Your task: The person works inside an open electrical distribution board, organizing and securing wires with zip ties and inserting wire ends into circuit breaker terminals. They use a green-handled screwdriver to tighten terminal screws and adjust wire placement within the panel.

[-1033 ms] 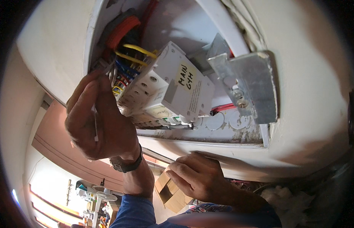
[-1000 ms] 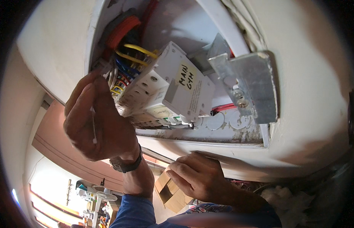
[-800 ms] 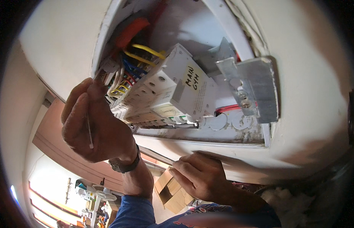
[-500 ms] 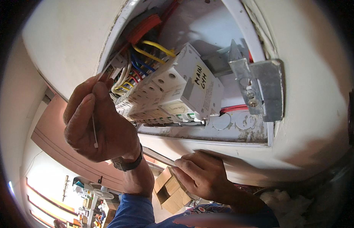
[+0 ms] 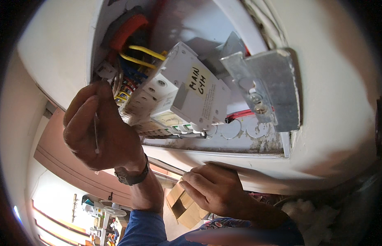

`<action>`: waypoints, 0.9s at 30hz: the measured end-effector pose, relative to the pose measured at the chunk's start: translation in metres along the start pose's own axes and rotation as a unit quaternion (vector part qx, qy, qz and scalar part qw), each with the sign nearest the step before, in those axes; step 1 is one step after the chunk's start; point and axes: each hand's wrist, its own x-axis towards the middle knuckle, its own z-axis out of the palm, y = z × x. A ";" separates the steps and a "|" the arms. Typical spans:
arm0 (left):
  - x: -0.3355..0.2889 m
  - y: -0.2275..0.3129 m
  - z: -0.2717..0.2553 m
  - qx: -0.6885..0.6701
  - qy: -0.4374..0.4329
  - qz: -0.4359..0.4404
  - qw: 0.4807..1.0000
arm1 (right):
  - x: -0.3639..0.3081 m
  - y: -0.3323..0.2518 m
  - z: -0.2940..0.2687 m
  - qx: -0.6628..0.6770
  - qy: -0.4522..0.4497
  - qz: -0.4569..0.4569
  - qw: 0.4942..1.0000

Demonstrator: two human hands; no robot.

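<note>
My left hand, with a dark watch on its wrist, pinches a thin white cable tie. The tie's small head hangs below the fingers along the palm, and its other end is hidden by the fingertips. Those fingertips are at the left end of a bundle of coloured wires, beside a row of white circuit breakers in a recessed wall box. My right hand is curled below the box's lower edge; whatever its fingers may hold is hidden.
A bent metal bracket with screws juts from the box's right side. Red wires run behind the breakers, and a thick orange-red cable curves at the upper left. Below stand an open cardboard box and a fan.
My left hand has moved slightly left with the cable tie, its fingertips closer in at the wires. The breakers and bracket appear larger and shifted left. My right hand stays nearly in place.
</note>
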 end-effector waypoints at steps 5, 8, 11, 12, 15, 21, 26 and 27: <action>0.000 0.000 0.003 -0.015 -0.001 -0.010 1.000 | 0.000 0.000 0.000 -0.002 -0.009 0.002 1.000; 0.001 -0.001 0.005 -0.048 0.008 -0.007 0.999 | -0.001 -0.001 -0.001 -0.010 -0.018 0.007 1.000; 0.004 -0.001 0.004 -0.039 0.008 0.007 0.999 | -0.001 -0.003 -0.003 -0.013 -0.027 0.008 1.000; 0.005 -0.002 0.002 -0.021 -0.004 0.013 1.000 | -0.001 -0.003 -0.004 -0.020 -0.024 0.000 1.000; 0.007 -0.001 -0.002 0.060 -0.011 0.043 0.997 | 0.000 -0.003 -0.004 -0.016 -0.020 0.004 1.000; -0.003 0.002 -0.003 0.061 -0.017 -0.033 0.997 | 0.000 -0.003 -0.003 -0.007 -0.022 0.006 1.000; -0.005 0.009 -0.007 0.022 -0.045 -0.037 0.998 | 0.000 -0.002 -0.003 -0.001 -0.022 0.008 1.000; -0.006 0.011 -0.007 0.018 -0.050 -0.030 0.998 | -0.001 -0.001 -0.003 -0.013 -0.021 0.001 1.000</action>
